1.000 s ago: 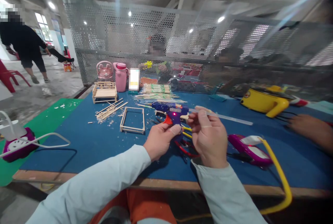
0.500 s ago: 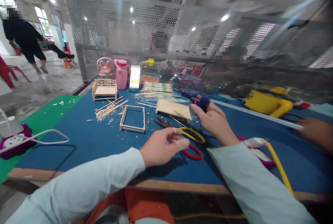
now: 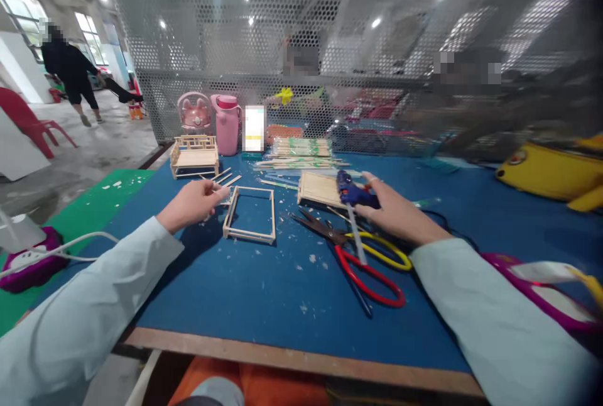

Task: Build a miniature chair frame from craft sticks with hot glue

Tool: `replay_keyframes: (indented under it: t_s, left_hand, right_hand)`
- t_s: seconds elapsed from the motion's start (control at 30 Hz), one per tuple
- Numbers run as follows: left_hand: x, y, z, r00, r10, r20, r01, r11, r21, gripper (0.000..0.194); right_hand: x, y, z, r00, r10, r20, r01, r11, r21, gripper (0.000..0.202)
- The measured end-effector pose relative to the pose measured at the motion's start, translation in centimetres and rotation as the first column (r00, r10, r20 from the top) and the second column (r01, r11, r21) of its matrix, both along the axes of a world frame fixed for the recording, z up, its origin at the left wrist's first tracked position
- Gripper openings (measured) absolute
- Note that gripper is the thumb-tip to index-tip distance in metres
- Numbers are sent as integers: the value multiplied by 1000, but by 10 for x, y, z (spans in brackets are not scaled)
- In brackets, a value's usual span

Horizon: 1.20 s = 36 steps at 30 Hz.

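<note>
My left hand (image 3: 192, 206) reaches over the table at the left, fingers bent and tips together by the left side of a small rectangular stick frame (image 3: 249, 235). What sits between those fingertips is too small to make out. Loose wooden sticks (image 3: 230, 178) lie partly hidden behind that hand. My right hand (image 3: 396, 212) grips a blue glue gun (image 3: 358, 195), from which a translucent glue stick (image 3: 357, 236) slants down toward me. Behind the gun lies a flat panel of wooden sticks (image 3: 318, 187). Scissors (image 3: 336, 236) with a red and a yellow handle lie below the gun.
A little wooden bench (image 3: 195, 158) stands at back left, beside a pink jug (image 3: 227, 126) and a lit phone (image 3: 254, 129). Bundled sticks (image 3: 301, 147) lie before the perforated screen (image 3: 188, 48). Purple power strips (image 3: 35, 261) flank both sides; a yellow case (image 3: 541, 170) stands right.
My left hand has moved left, from beside the scissors to the stick frame. The glue gun has turned in my right hand. Another person's hand at the far right is out of view.
</note>
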<state>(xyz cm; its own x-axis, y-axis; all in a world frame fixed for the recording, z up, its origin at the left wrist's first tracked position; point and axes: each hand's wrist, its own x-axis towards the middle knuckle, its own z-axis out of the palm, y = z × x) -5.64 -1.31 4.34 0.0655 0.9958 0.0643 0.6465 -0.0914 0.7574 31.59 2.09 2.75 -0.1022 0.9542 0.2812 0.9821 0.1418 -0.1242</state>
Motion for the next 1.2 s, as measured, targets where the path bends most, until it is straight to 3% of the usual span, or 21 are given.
replay_keyframes:
  t_s: [0.1, 0.23, 0.33, 0.5, 0.63, 0.73, 0.8, 0.9, 0.97, 1.1, 1.17, 1.2]
  left_hand:
    - [6, -8, -2, 986, -36, -164, 27, 998, -57, 41]
    - [16, -9, -5, 939, -84, -334, 80, 996, -27, 30]
    - [17, -8, -6, 925, -92, -370, 99, 995, 1, 24]
    - [12, 1, 0, 911, -206, -358, 230, 973, 26, 33]
    - [13, 18, 4, 879, -321, -353, 331, 943, -35, 36]
    - [14, 30, 3, 849, -375, -374, 400, 917, -12, 34]
    - [14, 35, 1, 835, -375, -402, 420, 907, 26, 32]
    - [15, 40, -6, 842, -358, -403, 418, 906, 68, 31]
    - [16, 42, -12, 865, -326, -382, 386, 918, 92, 31]
    - [17, 39, -20, 926, -235, -294, 285, 949, 137, 36]
    - [14, 33, -19, 950, -138, -279, 195, 962, 190, 39]
    - [12, 29, -17, 955, -74, -288, 144, 963, 230, 40]
  right_hand:
    - [5, -2, -2, 997, 62, 34, -62, 998, 4, 78]
    - [7, -2, -1, 994, -5, 110, 5, 1000, 2, 61]
    - [11, 1, -2, 989, -44, 139, 41, 999, 24, 56]
    - [23, 11, -7, 983, -75, 165, 62, 995, 81, 57]
    - [22, -2, 12, 991, -69, 118, 56, 993, 104, 69]
    - [0, -22, 33, 984, 34, 173, -66, 982, 177, 40]
    - [-23, -29, 39, 924, 166, 345, -183, 983, 17, 29]
    - [-52, -25, 33, 806, 137, 576, -71, 988, -136, 24]
    - [-64, -16, 25, 770, 112, 628, 13, 981, -192, 21]
    - [-72, -7, 23, 782, 119, 612, 42, 969, -243, 20]
    - [-72, -11, 31, 858, 104, 503, -7, 981, -191, 18]
    - [-73, -15, 36, 924, 97, 369, -43, 987, -153, 18]
